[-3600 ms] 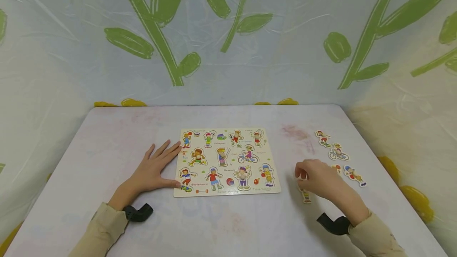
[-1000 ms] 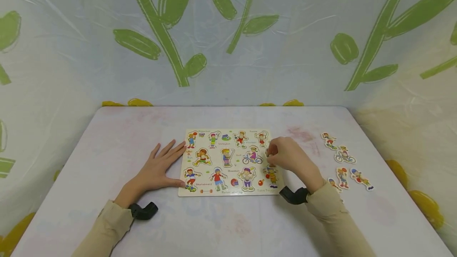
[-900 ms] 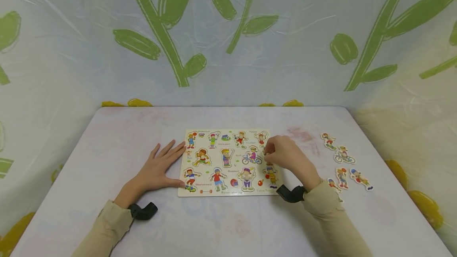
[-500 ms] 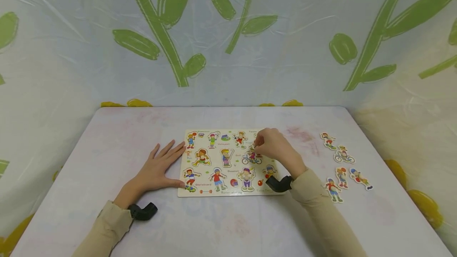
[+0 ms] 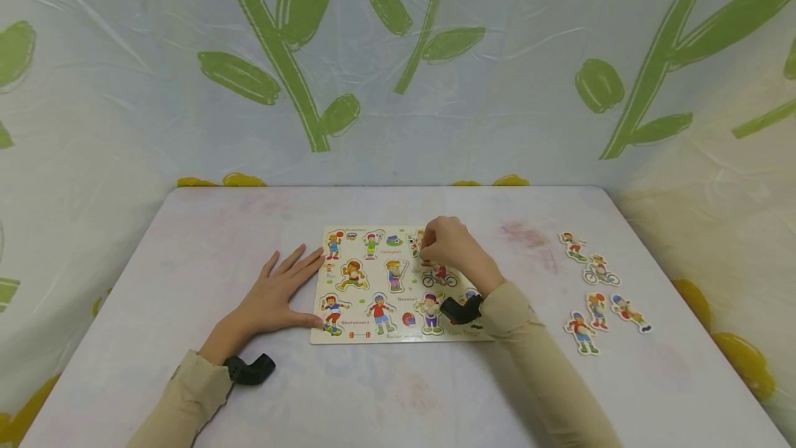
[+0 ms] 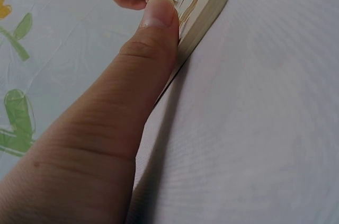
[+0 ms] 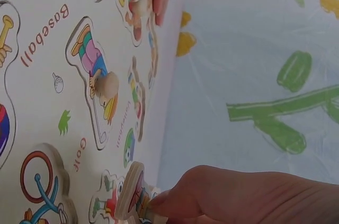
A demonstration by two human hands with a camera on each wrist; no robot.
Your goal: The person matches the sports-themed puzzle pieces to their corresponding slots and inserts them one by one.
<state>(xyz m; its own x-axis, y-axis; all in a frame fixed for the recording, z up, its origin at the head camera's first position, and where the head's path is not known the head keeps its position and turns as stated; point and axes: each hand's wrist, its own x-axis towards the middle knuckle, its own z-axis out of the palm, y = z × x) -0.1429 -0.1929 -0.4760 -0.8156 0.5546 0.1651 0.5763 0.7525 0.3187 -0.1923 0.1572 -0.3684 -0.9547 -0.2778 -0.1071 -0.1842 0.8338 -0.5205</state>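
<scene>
A wooden puzzle board [image 5: 373, 339] printed with children playing sports lies mid-table. My left hand [image 5: 270, 299] has its fingers spread on the table, thumb and fingertips touching the board's left edge. Over the upper right of the board, my right hand [image 5: 454, 247] pinches a wooden puzzle piece [image 7: 135, 192] between thumb and fingers. The right wrist view shows this piece tilted, close to the football figure [image 7: 106, 197]; whether it touches the board I cannot tell. My hand covers the tennis figure in the head view.
Several loose puzzle pieces lie on the right of the table, among them a bicycle piece [image 5: 600, 271] and a piece with green boots [image 5: 581, 332]. A black wrist camera [image 5: 461, 310] hangs low over the board's right side. Beyond the table's back edge hangs a flower-print sheet [image 5: 497, 109].
My right hand has come from the loose pieces on the right onto the board with a puzzle piece, then moved left and away from me across it. The left hand stays at the edge.
</scene>
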